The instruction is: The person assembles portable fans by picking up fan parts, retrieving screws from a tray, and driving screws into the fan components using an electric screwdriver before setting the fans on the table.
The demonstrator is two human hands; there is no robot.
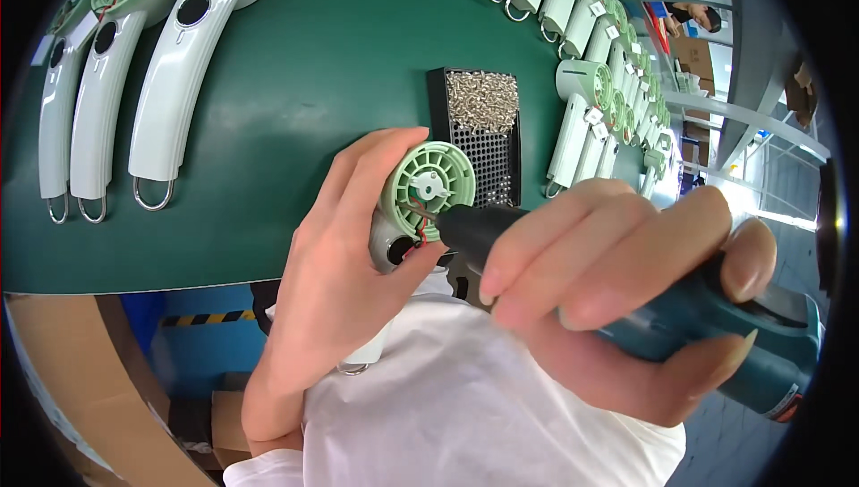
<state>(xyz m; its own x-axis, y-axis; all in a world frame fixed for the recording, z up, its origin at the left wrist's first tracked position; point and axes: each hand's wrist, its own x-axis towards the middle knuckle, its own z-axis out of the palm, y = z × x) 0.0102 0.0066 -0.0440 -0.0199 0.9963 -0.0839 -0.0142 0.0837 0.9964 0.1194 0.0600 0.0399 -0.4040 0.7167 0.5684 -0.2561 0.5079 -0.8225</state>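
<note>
My left hand (335,245) is wrapped round a handheld fan body (452,165), its open pale-green round head facing up. Inside the head are ribs, a white hub and thin red and black wires. The white handle runs down toward me, mostly hidden behind my hand. My right hand (617,290) grips a dark teal electric screwdriver (761,344) with a black nose. Its thin bit reaches into the lower left part of the green head; whether a screw sits under the tip I cannot tell. Just beyond the head stands a black tray (438,98) of small silver screws (483,101).
Several similar fan bodies (174,93) with metal loops lie at the left on the green tabletop (313,58). More fan bodies (573,143) stand in rows along the right. Below the table's left edge is a cardboard box (89,371). A person (693,13) is at the far right.
</note>
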